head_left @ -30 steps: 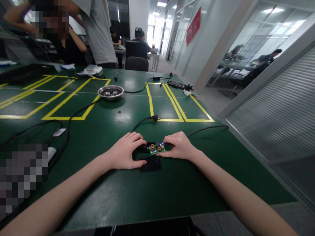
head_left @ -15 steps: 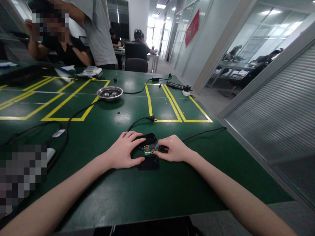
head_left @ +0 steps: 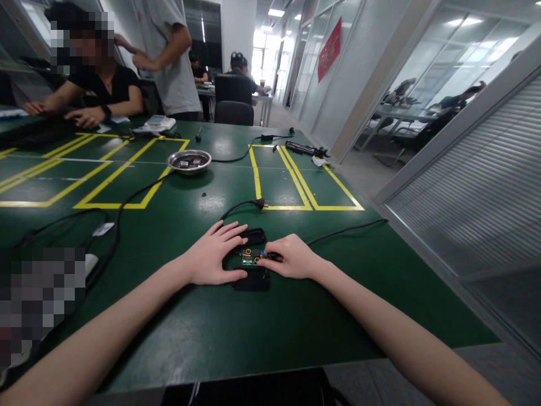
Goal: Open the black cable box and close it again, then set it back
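Observation:
A small green circuit board [head_left: 248,259] with copper-wound coils lies between two black plastic case halves. The upper half [head_left: 256,235] is just beyond it and the lower half [head_left: 252,279] just nearer me. My left hand [head_left: 215,254] is open at the board's left, fingers spread, with its fingertips by the upper half and its thumb at the lower one. My right hand [head_left: 291,256] is closed in a pinch at the board's right end, on the black cable [head_left: 274,256] where it meets the board. Its thumb tip touches the board's corner.
A metal bowl [head_left: 189,162] with small metal parts stands farther back. A black plug [head_left: 261,203] lies beyond my hands. Yellow tape [head_left: 313,189] marks the green table [head_left: 203,338]. A dark tool [head_left: 306,149] lies at the back right. A seated co-worker [head_left: 103,93] and a standing person [head_left: 171,67] are at the far left.
Both my hands and the board have shifted slightly left, and my left fingers are spread wider. The seated co-worker's hands have come down to the table; the standing person's arm is lower.

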A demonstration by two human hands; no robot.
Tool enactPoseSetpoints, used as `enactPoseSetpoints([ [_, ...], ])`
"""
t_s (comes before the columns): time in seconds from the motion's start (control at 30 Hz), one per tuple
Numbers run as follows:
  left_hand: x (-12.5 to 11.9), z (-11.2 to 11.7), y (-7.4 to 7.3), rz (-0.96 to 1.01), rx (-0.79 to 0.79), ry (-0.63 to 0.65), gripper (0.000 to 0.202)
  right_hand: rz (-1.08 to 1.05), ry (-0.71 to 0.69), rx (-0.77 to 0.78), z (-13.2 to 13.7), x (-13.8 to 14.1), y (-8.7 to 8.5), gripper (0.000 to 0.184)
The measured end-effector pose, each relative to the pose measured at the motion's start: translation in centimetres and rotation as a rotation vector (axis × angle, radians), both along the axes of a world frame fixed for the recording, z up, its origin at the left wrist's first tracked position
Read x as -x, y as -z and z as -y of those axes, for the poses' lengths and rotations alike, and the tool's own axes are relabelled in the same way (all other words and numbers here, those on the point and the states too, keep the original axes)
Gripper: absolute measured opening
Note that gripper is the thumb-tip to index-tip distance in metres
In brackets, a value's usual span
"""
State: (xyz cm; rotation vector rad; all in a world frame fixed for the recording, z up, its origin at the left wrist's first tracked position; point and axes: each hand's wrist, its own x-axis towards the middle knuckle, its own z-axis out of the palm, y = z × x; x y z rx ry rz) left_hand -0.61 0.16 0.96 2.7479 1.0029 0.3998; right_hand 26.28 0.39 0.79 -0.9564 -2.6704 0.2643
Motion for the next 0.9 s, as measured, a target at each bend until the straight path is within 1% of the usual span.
enactPoseSetpoints([
  [0.3, 0.06, -0.4, 0.88, -0.015, 0.009, 0.025, 0.081, 0.01, 0.027, 0.02, -0.08, 0.31, -0.13, 0.034],
  [0.4, 0.1, -0.44, 0.94, -0.015, 0.016, 0.023, 0.08, 0.003, 0.029, 0.032, -0.09, 0.38, -0.16, 0.032],
  [0.53, -0.06, -0.3, 0.56, -0.041, 0.06, 0.015, 0.082, 0.005, 0.045, 0.053, -0.18, 0.35, -0.09, 0.033],
  [0.7, -0.44, -0.16, 0.31, -0.05, 0.065, -0.005, 0.08, 0.008, 0.062, 0.067, -0.19, 0.32, -0.14, 0.031],
  [0.9, -0.45, -0.35, 0.83, -0.014, 0.062, -0.001, 0.076, -0.021, 0.065, 0.078, -0.32, 0.43, -0.06, 0.033],
])
